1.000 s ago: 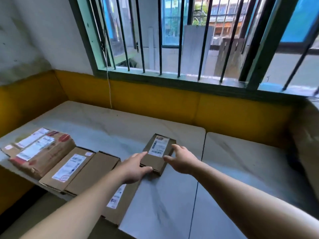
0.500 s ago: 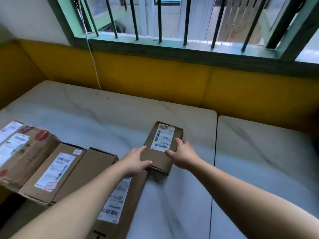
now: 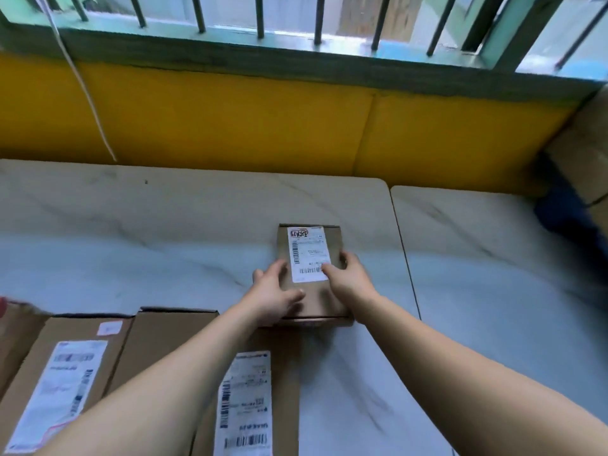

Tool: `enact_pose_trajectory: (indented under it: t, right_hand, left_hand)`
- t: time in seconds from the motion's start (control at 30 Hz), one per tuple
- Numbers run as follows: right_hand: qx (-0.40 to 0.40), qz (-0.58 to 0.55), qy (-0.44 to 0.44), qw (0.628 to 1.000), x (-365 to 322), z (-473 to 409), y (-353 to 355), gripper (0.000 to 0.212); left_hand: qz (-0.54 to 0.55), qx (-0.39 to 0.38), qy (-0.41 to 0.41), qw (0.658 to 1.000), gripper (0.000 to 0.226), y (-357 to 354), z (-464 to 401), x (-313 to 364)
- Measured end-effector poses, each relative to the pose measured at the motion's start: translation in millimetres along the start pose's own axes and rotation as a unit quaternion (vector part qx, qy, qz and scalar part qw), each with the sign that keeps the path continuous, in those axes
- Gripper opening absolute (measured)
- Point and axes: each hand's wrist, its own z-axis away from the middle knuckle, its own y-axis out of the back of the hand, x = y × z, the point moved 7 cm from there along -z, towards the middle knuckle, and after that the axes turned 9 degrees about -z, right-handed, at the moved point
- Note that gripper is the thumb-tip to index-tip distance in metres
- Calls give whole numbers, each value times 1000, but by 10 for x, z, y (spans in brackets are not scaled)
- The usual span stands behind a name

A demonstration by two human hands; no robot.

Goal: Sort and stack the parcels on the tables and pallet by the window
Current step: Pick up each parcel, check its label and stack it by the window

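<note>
A small brown parcel (image 3: 332,245) with a white shipping label lies on the left marble table (image 3: 131,225), near its right edge. My left hand (image 3: 276,299) grips its left near corner, thumb on top. My right hand (image 3: 347,276) holds its right side, with the thumb on the label and fingers curled over the edge. The parcel's near end sits just beyond a long flat labelled box (image 3: 245,406), which my left forearm crosses.
A plain box (image 3: 171,337) and another labelled box (image 3: 65,373) lie side by side at the lower left, with a taped parcel (image 3: 10,324) at the frame edge. A second table (image 3: 493,258) adjoins on the right. Cardboard (image 3: 585,153) stands far right; a white cord (image 3: 82,87) hangs from the barred window.
The small parcel has turned from slanted to square with the table edge, and both hands have closed in on its sides. The view has tipped downward and nearer.
</note>
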Motion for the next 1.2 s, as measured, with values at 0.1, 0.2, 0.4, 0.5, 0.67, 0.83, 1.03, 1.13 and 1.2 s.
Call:
enact_pose_trajectory:
  t: [0.1,0.2,0.4,0.5,0.67,0.83,1.03,1.13,1.2]
  right_hand:
    - [39,8,8,999,-75,194,102,59]
    - [68,9,33,997,-167,450,243,61]
    - [131,2,79,988,-241,993,820,65]
    - [174,20,90,980,-182,1333,1253,63]
    - [255,21,93,962,134,2052,2172,62]
    - [360,7,58,931,850,3053,3284,64]
    - [479,-13,-7,878,2006,4413,4431,70]
    - [522,-17,-36,852,2461,5070,4840,71]
    - [550,-21,-49,833,2698,5460,5053,72]
  left_hand:
    - [56,10,-32,998,70,181,137,101]
    - [98,-18,-97,990,75,292,339,355]
    - [83,-45,-222,971,71,305,805,1061]
    - [73,-68,-276,956,72,139,1123,1476]
    - [49,-141,-357,922,97,-500,1715,2184]
    - [-32,-174,-468,866,87,-1443,2727,2980]
    - [-138,-216,-591,765,78,-2809,4140,3710]
    - [-175,-236,-628,721,83,-3372,4761,3972]
    - [-185,-251,-649,694,86,-3696,5124,4117]
